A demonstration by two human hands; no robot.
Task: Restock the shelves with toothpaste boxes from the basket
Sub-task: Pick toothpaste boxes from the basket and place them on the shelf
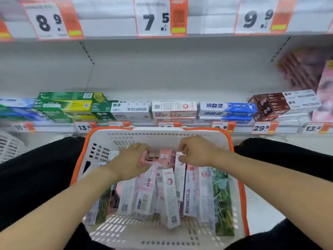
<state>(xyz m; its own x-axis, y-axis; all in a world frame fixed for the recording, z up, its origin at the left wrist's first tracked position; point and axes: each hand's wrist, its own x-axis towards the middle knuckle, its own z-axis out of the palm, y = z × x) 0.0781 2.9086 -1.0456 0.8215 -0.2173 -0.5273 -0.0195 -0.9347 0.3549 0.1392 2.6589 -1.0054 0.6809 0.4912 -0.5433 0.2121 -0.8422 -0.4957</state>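
A white basket with an orange rim [158, 137] sits between my knees, holding several toothpaste boxes in pink, white and green [169, 193]. Both hands reach into its far end. My left hand [132, 158] grips a pink box [145, 158] at its end, fingers curled over it. My right hand [195, 150] pinches the top of a white and pink box [180, 170] that stands on end. The shelf [162, 124] beyond the basket carries rows of green, white, blue and brown toothpaste boxes [227, 109].
Price tags line the shelf edge [261, 128] and larger ones hang from the shelf above [153, 17]. A second white basket [9, 145] shows at the left edge. Pink and brown packs [306, 69] stand at the far right. My black-clad knees flank the basket.
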